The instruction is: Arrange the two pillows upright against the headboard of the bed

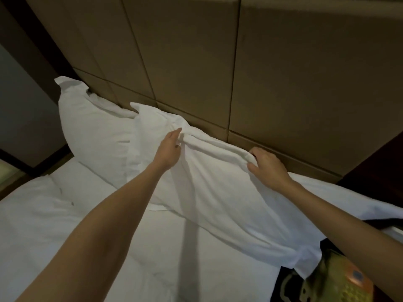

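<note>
Two white pillows lean against the tan padded headboard [196, 62]. The far pillow [96, 136] stands upright at the left, its top corner sticking up. The near pillow [218, 192] leans against the headboard to its right and overlaps its edge. My left hand [169, 149] lies flat on the near pillow's upper edge with fingers extended. My right hand [267, 165] pinches the folded top edge of the same pillow further right, fingers curled over the fabric.
A white duvet [65, 225] covers the bed below the pillows. A dark wooden piece of furniture [375, 162] stands at the right of the headboard. My yellow-green patterned clothing [331, 277] shows at the bottom right. A dark wall and floor lie at the left.
</note>
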`<control>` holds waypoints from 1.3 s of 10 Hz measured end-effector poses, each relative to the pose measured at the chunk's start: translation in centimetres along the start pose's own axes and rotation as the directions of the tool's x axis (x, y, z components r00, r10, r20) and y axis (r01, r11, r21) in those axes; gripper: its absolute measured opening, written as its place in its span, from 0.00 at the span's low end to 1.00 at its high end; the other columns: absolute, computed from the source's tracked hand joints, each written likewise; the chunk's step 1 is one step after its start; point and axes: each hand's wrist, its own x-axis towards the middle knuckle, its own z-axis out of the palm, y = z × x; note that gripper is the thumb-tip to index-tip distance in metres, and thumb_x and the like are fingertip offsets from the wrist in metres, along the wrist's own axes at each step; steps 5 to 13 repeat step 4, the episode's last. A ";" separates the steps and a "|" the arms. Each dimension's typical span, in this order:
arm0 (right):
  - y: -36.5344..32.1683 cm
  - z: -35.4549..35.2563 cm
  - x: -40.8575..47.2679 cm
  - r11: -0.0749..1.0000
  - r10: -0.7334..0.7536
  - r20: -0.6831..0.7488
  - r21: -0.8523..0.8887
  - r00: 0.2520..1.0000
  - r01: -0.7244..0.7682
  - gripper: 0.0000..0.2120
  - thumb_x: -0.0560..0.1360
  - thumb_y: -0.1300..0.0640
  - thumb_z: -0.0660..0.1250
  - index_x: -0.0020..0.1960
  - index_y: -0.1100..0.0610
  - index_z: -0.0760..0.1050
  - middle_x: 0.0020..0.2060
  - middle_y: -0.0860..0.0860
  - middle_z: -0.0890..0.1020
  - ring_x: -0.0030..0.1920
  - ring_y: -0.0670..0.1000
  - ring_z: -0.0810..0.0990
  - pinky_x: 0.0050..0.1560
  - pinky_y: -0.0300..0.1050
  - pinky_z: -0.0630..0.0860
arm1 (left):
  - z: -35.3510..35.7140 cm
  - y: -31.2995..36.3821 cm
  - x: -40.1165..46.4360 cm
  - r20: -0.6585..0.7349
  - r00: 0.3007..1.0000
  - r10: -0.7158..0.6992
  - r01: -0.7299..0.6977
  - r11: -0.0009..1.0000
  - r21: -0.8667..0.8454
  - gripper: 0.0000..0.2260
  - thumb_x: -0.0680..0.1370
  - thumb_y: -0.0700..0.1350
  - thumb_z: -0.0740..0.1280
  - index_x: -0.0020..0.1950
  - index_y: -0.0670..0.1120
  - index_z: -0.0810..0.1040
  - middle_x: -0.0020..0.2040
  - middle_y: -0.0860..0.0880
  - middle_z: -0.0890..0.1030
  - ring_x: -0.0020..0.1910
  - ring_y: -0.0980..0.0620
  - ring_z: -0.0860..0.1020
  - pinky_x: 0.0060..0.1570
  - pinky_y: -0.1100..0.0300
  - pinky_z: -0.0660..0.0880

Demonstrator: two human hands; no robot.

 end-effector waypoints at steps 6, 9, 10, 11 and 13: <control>-4.5 -3.0 -2.6 0.977 0.003 -0.057 0.211 0.998 0.009 0.07 0.73 0.64 0.64 0.48 0.59 0.80 0.45 0.54 0.82 0.43 0.52 0.78 0.44 0.46 0.76 | -5.8 -0.4 -11.1 0.114 0.982 -0.151 0.166 0.977 -0.134 0.13 0.77 0.36 0.56 0.49 0.42 0.80 0.42 0.45 0.84 0.45 0.46 0.82 0.46 0.58 0.77; -4.5 -3.0 -2.6 0.977 0.003 -0.057 0.211 0.998 0.009 0.07 0.73 0.64 0.64 0.48 0.59 0.80 0.45 0.54 0.82 0.43 0.52 0.78 0.44 0.46 0.76 | -5.8 -0.4 -11.1 0.114 0.982 -0.151 0.166 0.977 -0.134 0.13 0.77 0.36 0.56 0.49 0.42 0.80 0.42 0.45 0.84 0.45 0.46 0.82 0.46 0.58 0.77; -4.5 -3.0 -2.6 0.977 0.003 -0.057 0.211 0.998 0.009 0.07 0.73 0.64 0.64 0.48 0.59 0.80 0.45 0.54 0.82 0.43 0.52 0.78 0.44 0.46 0.76 | -5.8 -0.4 -11.1 0.114 0.982 -0.151 0.166 0.977 -0.134 0.13 0.77 0.36 0.56 0.49 0.42 0.80 0.42 0.45 0.84 0.45 0.46 0.82 0.46 0.58 0.77; -4.5 -3.0 -2.6 0.977 0.003 -0.057 0.211 0.998 0.009 0.07 0.73 0.64 0.64 0.48 0.59 0.80 0.45 0.54 0.82 0.43 0.52 0.78 0.44 0.46 0.76 | -5.8 -0.4 -11.1 0.114 0.982 -0.151 0.166 0.977 -0.134 0.13 0.77 0.36 0.56 0.49 0.42 0.80 0.42 0.45 0.84 0.45 0.46 0.82 0.46 0.58 0.77; -4.5 -3.0 -2.6 0.977 0.003 -0.057 0.211 0.998 0.009 0.07 0.73 0.64 0.64 0.48 0.59 0.80 0.45 0.54 0.82 0.43 0.52 0.78 0.44 0.46 0.76 | -5.8 -0.4 -11.1 0.114 0.982 -0.151 0.166 0.977 -0.134 0.13 0.77 0.36 0.56 0.49 0.42 0.80 0.42 0.45 0.84 0.45 0.46 0.82 0.46 0.58 0.77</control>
